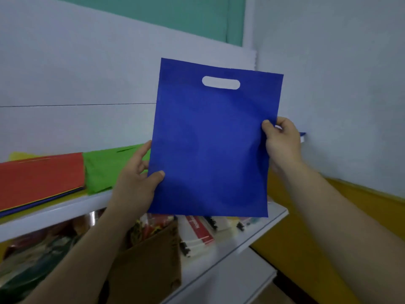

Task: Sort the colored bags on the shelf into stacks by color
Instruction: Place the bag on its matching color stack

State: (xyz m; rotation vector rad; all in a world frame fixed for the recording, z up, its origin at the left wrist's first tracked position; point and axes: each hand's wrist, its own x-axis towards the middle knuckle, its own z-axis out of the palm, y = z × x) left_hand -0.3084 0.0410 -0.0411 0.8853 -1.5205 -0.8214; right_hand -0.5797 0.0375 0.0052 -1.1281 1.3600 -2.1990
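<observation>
While looking forward and down at the shelf [65,210], noted one blue bag [210,145] held upright and flat in the air, in front of the shelf and touching nothing but the two hands.

Logged left hand [135,183] gripping the lower left edge: thumb pressed on the front face, fingers curled behind the fabric, index finger stretched up along the edge.

Logged right hand [282,143] gripping the right edge, higher up than the left: thumb on the front face, remaining fingers wrapped behind.

Found the bag stretched between the two hands, slightly tilted, top left corner higher than top right. Saw oval handle cut-out [221,82] near the top edge, with pale wall showing through. Saw bottom edge hanging free.

Recorded on the shelf, left of the left hand:
- green bag [103,170] lying flat, right part hidden behind the left hand and the blue bag;
- red bag [41,172] on top of a stack just beside the green one, with dark blue and yellow edges showing beneath;
- yellow bag [19,155] behind the red one, only a corner visible.

Recorded on the lower shelf [241,244]: brown cardboard box [149,266] and white packets [197,235] beside it. Could not identify contents, too blurred.
</observation>
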